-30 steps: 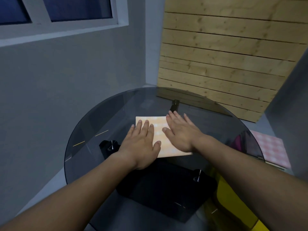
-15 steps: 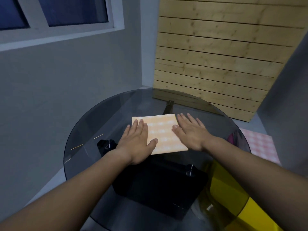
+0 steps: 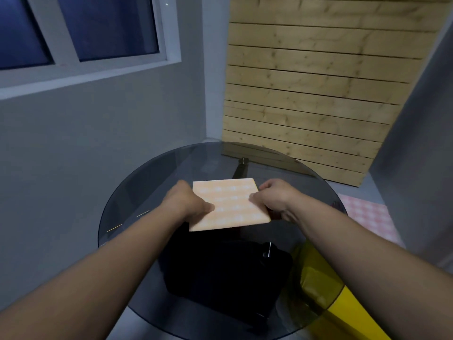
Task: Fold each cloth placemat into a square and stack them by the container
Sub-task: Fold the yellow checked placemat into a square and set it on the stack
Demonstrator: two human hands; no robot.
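Gripping opposite side edges of a folded orange checked placemat (image 3: pixel 229 204), a person's left hand (image 3: pixel 186 204) and right hand (image 3: pixel 274 200) close on the cloth with thumbs on top and the other fingers tucked out of sight beneath. The hold at both sides looks meant to keep the layers together as the mat is lifted, since its near edge appears raised off the surface and casts a dark shadow below. At centre frame, the mat already reads as roughly square, which suggests the folding of this piece is finished and carrying it to the stack is the step in hand. Beneath it lies a round smoked-glass table (image 3: pixel 137 192), whose black base (image 3: pixel 220 271) shows through the top toward the lower middle of the frame. At lower right, a yellow object (image 3: pixel 353 305) sits below the glass rim; whether it is the container cannot be told. At the right edge, a pink checked cloth (image 3: pixel 367 214) lies flat beyond the table, seemingly another mat awaiting its turn. A wooden slat panel (image 3: pixel 318 82) leans against the wall at upper right, and a window (image 3: pixel 81 30) fills the upper left.
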